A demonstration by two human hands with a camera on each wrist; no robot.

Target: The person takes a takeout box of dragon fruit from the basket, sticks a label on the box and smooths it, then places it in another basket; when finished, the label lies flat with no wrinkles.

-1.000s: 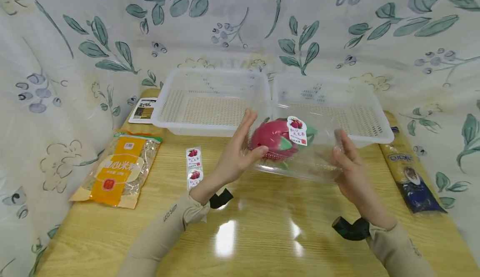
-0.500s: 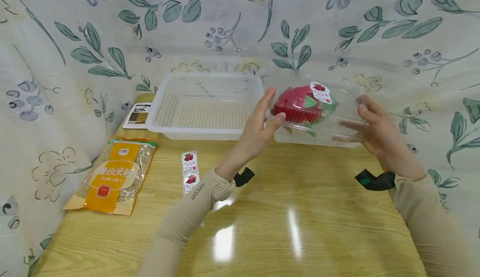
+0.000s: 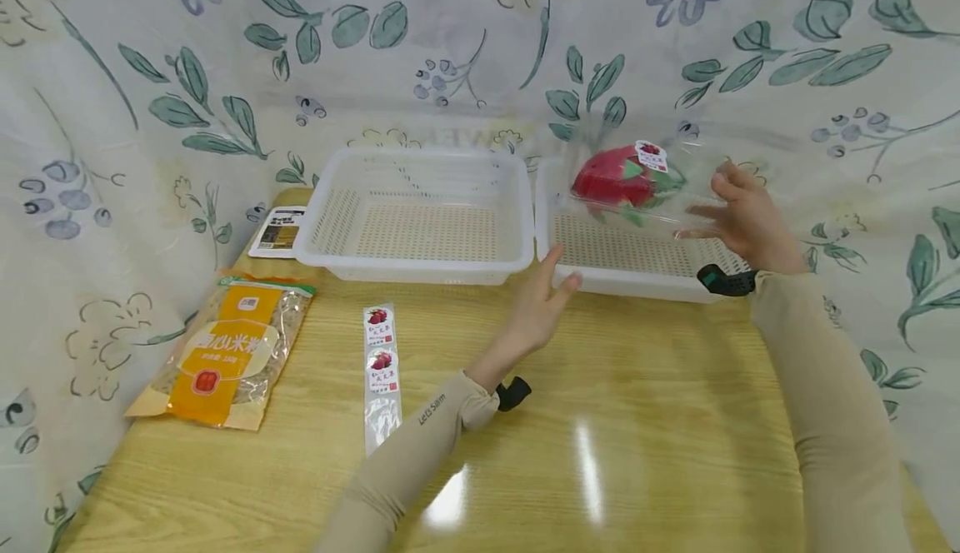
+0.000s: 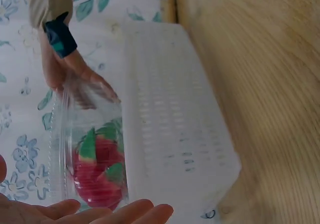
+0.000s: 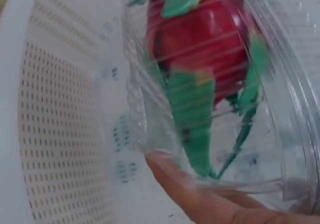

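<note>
A clear plastic clamshell box (image 3: 697, 182) hangs tilted above the back part of the right white basket (image 3: 630, 283). Inside it lies a red dragon fruit (image 3: 609, 178) with green scales, and a white fruit sticker (image 3: 651, 156) is on the lid. My right hand (image 3: 756, 218) grips the box by its right end; the right wrist view shows the fingers (image 5: 185, 194) at that end. My left hand (image 3: 528, 311) is off the box, its fingers loosely extended by the right basket's front left corner, holding nothing.
Left of the right basket stands a second white basket (image 3: 427, 270). A strip of stickers (image 3: 382, 353), an orange food packet (image 3: 225, 353) and a small white pack (image 3: 277, 232) lie on the wooden table (image 3: 637, 420). A floral curtain (image 3: 465, 28) hangs behind.
The box with the dragon fruit has moved right and back, from in front of the baskets to above the right one. My left hand has let go of it and drawn down toward me.
</note>
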